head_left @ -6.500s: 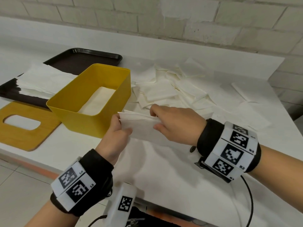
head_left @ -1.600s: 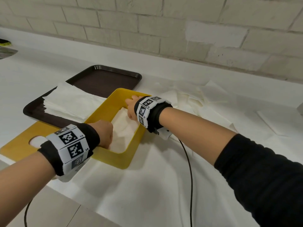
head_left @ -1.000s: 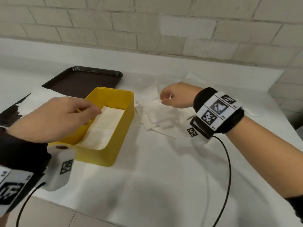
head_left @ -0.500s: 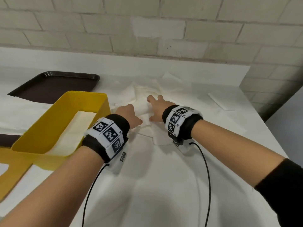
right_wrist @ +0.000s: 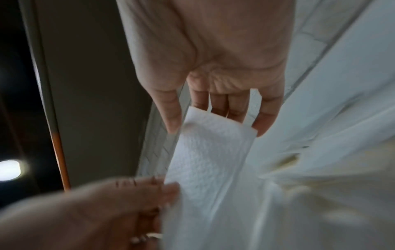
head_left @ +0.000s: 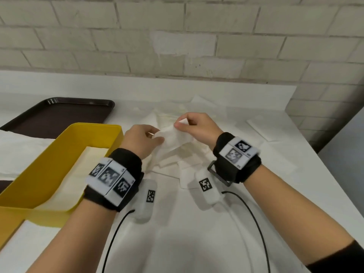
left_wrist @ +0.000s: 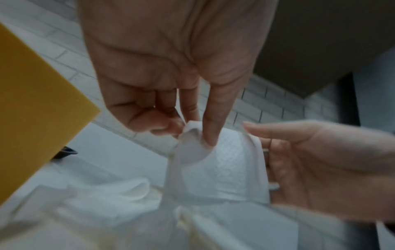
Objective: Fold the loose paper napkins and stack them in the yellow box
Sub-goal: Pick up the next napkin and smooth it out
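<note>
A white paper napkin [head_left: 174, 137] hangs lifted between both hands above the loose napkin pile [head_left: 183, 162]. My left hand [head_left: 144, 139] pinches its left corner between thumb and fingers, and the left wrist view shows that pinch on the napkin [left_wrist: 215, 165]. My right hand [head_left: 194, 126] pinches the opposite edge; the right wrist view shows the napkin [right_wrist: 205, 157] under its thumb and fingers. The yellow box [head_left: 49, 170] stands at the left with folded napkins [head_left: 78, 172] lying flat inside.
A dark brown tray [head_left: 59, 113] sits behind the box, with a stack of unfolded napkins [head_left: 21, 146] over its near part. A single napkin [head_left: 264, 129] lies at the far right. The table ends at the right, near a brick wall.
Both hands left the yellow box, reached to the loose pile and have lifted one napkin off it, each pinching an end.
</note>
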Demonstrator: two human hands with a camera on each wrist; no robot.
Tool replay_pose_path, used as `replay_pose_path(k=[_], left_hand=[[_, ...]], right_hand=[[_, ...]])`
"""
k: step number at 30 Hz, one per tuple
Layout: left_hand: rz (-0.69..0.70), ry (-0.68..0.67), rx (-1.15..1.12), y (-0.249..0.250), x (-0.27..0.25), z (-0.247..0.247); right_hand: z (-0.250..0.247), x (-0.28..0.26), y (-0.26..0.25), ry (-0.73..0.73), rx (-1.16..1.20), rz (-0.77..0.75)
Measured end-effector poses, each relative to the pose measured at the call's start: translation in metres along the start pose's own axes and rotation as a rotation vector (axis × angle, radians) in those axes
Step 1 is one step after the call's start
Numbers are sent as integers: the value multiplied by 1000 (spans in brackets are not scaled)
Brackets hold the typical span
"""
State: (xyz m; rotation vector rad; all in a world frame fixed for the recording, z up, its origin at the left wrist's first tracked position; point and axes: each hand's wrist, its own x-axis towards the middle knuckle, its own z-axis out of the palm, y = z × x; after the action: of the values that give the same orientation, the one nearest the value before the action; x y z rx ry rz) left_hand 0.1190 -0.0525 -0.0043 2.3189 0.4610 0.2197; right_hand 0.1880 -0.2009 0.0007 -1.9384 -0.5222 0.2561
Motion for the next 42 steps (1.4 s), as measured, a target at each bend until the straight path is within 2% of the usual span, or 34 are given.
replay_pose_path(k=[2, 4, 5, 7, 9, 11, 15, 20, 24, 26, 29, 31, 35, 39, 42], left_hand=[[115, 47, -121, 0, -9, -7], [206, 81, -280, 3, -21, -12], [218, 98, -372, 5, -27, -13], [149, 97, -578, 8, -35, -13], [23, 13, -773, 8, -39, -11], [-52, -114, -874, 7, -40, -8], [-12, -255, -1002, 10, -46, -5], [45, -221, -1169, 11, -51, 0], [55, -87, -1237, 13, -54, 2], [35, 28, -1187, 12, -54, 1], [44, 172, -988, 7, -55, -3], [51, 210, -920, 3, -55, -6], [20, 228, -866, -4, -57, -8], [17, 240, -840, -8, -59, -10], [33, 285, -801, -13, -61, -12]], right_hand=[[-8, -13, -8, 31, 164, 11], [-13, -23, -14, 83, 256, -46], [-15, -27, -16, 106, 262, -93], [-18, -34, -20, 131, 231, -188], [-19, -40, -23, 160, 192, -288], [-21, -45, -26, 191, 225, -365], [-25, -53, -26, 199, 307, -462], [-24, -55, -21, 172, 204, -439], [-21, -57, -17, -22, 240, -324], [-19, -56, -14, -65, 140, -238], [-17, -42, -7, -83, -170, -105], [-15, -28, 0, -135, -402, -54], [3, -4, 13, -388, -814, 11], [22, 10, 24, -504, -984, -43], [31, 14, 30, -495, -1081, -107]])
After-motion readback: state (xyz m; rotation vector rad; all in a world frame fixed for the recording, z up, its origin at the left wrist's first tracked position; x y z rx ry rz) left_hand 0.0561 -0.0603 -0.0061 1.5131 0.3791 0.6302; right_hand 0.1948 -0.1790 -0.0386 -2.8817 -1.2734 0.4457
